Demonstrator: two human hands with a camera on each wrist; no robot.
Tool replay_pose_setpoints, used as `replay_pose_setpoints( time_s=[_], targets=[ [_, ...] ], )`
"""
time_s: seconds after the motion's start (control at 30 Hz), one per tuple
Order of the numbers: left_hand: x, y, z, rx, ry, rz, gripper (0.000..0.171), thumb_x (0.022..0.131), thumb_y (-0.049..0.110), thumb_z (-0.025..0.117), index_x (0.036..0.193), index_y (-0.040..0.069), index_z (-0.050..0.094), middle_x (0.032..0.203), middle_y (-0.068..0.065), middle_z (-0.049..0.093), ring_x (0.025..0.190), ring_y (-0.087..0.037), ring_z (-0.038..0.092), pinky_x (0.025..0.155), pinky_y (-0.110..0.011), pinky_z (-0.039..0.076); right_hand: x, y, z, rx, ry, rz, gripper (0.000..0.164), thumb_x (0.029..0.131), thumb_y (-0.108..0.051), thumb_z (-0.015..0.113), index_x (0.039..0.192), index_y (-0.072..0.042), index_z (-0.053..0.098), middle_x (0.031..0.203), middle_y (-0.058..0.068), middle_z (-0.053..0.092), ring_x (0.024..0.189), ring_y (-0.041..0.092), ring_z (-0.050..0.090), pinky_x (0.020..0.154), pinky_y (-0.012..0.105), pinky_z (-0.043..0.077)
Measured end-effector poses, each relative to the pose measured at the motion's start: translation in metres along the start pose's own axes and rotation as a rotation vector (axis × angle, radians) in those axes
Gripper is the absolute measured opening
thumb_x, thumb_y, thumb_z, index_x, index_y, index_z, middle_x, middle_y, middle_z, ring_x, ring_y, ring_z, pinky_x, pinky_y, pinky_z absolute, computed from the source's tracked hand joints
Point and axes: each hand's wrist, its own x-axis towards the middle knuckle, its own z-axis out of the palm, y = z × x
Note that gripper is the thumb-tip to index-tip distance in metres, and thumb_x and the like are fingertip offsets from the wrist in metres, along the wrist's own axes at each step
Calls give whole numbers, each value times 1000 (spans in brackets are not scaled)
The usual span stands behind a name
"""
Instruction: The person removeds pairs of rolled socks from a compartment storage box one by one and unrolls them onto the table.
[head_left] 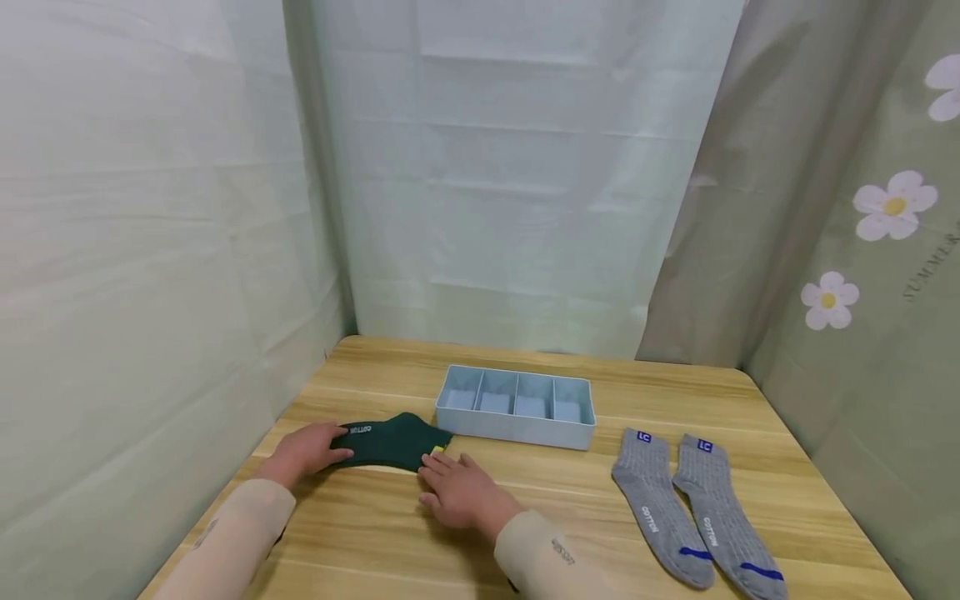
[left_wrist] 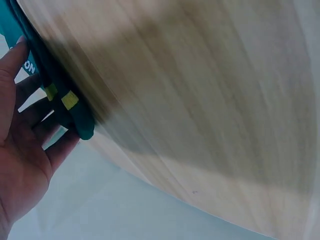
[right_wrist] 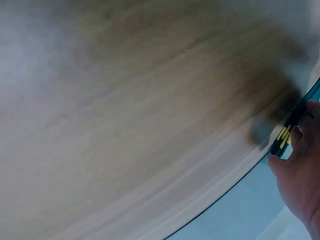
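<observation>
Dark green socks (head_left: 390, 442) with white lettering lie flat on the table, toe end to the left. Two layers with yellow patches show at their edge in the left wrist view. My left hand (head_left: 306, 452) pinches the toe end, its thumb over the lettering and the other fingers behind the fabric (left_wrist: 62, 102). At the opposite end, my right hand (head_left: 465, 492) rests palm down, with extended fingers touching the fabric beside a yellow mark. In the right wrist view the same hand (right_wrist: 300, 170) sits at the sock edge (right_wrist: 282, 137), partly cut off by the frame.
Just behind the socks stands a light blue divided box (head_left: 517, 427) with several compartments. On the right of the wooden table (head_left: 360, 542) lie two grey socks (head_left: 651, 500) with blue marks. Pale curtains (head_left: 525, 183) hang behind and at both sides.
</observation>
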Motion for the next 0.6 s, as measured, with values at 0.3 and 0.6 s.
replay_pose_setpoints(
  time_s=[0.3,0.6],
  targets=[
    [-5,1,-2,27,5,-18,55,90,39,71,121,-7,66,112,-22,68,104,-42,63,88,-56,50,6,8,3,16,30,10,50,106,-42,39,151,-21,43,160,-6,31,148,12,22,117,46,25],
    [0,6,-2,74,62,50,49,88,35,74,118,-3,67,117,-24,65,107,-42,61,89,-55,50,7,-11,7,-45,119,45,54,105,-44,42,151,-16,44,157,0,36,145,18,31,115,46,29]
  ],
)
